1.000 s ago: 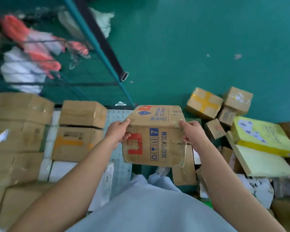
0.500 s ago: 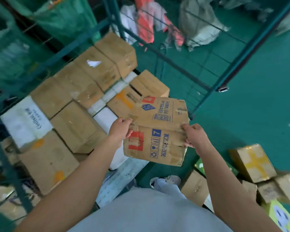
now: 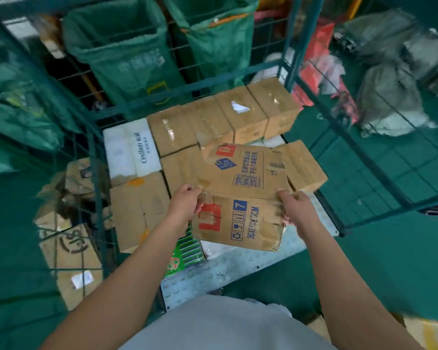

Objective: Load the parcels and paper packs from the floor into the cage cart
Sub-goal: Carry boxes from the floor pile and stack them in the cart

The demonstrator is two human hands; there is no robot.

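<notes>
Both hands grip one cardboard box (image 3: 240, 198) at frame centre. Left hand (image 3: 185, 202) holds its left edge, fingers curled round the corner where top face meets front face. Right hand (image 3: 295, 208) clamps the right edge at the same height, fingers wrapped onto the side. Box sits between the two hands, tilted, top face toward the camera; red and blue print, a blue "7" on the front panel. Cardboard dented and creased.

Box held above the cage cart (image 3: 238, 266), over its near right part. Whether its underside touches the load below cannot be told.

Behind and left of the held box: brown parcels (image 3: 223, 117) packed in rows on the cart floor. White pack (image 3: 132, 150) with dark lettering at centre left. Green printed pack (image 3: 185, 253) just below the left wrist.

Green wire cart walls upper left and right of frame. Green sacks (image 3: 127, 51) hang beyond the far wall, upper centre. Grey bags (image 3: 390, 97) on the green floor, upper right. More cartons (image 3: 71, 248) outside the wall, lower left.
</notes>
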